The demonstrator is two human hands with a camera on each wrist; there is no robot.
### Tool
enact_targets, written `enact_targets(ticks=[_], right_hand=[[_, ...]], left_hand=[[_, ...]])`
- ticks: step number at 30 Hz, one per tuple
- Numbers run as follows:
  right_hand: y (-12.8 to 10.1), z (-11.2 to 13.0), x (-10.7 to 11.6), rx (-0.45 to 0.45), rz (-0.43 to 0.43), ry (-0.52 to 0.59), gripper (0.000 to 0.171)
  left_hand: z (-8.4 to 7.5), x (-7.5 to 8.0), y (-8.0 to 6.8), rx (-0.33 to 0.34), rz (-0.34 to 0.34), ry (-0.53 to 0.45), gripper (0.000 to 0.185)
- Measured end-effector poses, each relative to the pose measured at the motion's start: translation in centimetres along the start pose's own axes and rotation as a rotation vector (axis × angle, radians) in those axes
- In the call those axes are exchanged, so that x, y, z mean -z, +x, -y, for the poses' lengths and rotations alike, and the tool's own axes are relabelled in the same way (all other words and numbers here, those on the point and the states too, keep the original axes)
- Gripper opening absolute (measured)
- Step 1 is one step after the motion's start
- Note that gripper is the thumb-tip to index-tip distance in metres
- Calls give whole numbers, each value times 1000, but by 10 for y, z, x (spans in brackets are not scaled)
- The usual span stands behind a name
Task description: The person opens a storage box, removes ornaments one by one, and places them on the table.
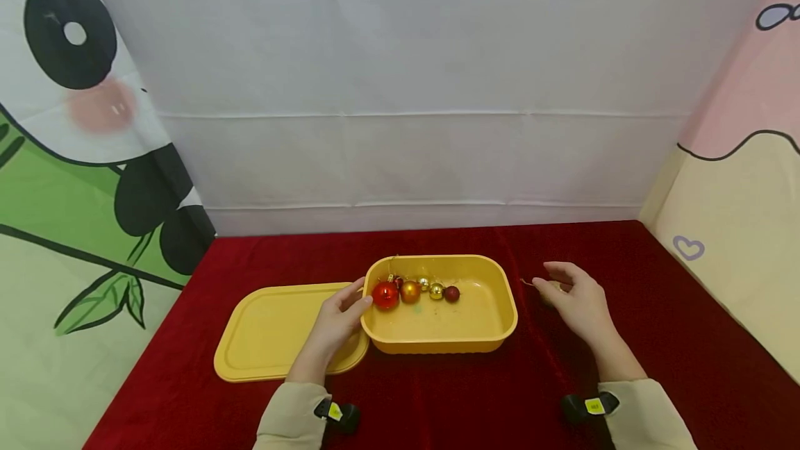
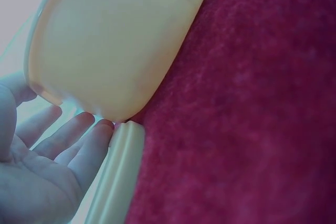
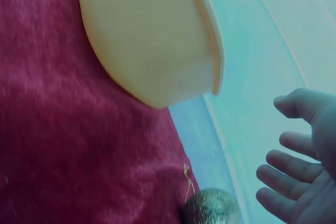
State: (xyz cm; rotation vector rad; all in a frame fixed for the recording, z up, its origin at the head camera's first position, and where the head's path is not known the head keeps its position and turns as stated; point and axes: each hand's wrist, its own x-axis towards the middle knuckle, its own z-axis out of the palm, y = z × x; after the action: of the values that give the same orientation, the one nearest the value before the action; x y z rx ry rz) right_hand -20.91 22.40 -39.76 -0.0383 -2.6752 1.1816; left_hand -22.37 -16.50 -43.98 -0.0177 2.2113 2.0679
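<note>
Fingers (image 1: pixel 350 304) of the left hand (image 1: pixel 334 328) lie nearly straight against the left end wall of a yellow tub (image 1: pixel 496 314), steadying it without gripping. From the head view, the tub sits near the middle of a red velvet worktop (image 1: pixel 656 325), with its yellow lid (image 1: pixel 269 332) flat on the cloth at its left, tucked just under that hand. Five small baubles line the tub's far side: a red bauble (image 1: pixel 385 294), an orange bauble (image 1: pixel 410 291), two little gold ones and a dark red one. The right hand (image 1: pixel 578 304) hovers loosely open right of the tub, over a glittery gold bauble (image 1: pixel 546 295) lying on the cloth.

Left wrist view: straight, relaxed fingers (image 2: pixel 86 148) touch the tub's lower wall (image 2: pixel 105 51) where it meets the lid's rim (image 2: pixel 118 177).

Right wrist view: spread fingers (image 3: pixel 286 174) hang apart from the gold bauble (image 3: pixel 212 208), whose thin hanging loop sticks up; the tub's wall (image 3: pixel 147 40) is near.

The gold bauble is probably very light, hollow, brittle and quick to roll; a gentle fingertip pinch around its body or its loop looks safest. Open cloth lies to the right and front, with fabric walls close behind and at both sides.
</note>
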Motion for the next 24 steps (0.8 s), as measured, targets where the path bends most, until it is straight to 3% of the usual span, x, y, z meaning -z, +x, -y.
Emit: enact_targets(ticks=[24], right_hand=[[1,45,-38,175,38,97,40]], left_hand=[[1,0,2,6,-7,13,51]])
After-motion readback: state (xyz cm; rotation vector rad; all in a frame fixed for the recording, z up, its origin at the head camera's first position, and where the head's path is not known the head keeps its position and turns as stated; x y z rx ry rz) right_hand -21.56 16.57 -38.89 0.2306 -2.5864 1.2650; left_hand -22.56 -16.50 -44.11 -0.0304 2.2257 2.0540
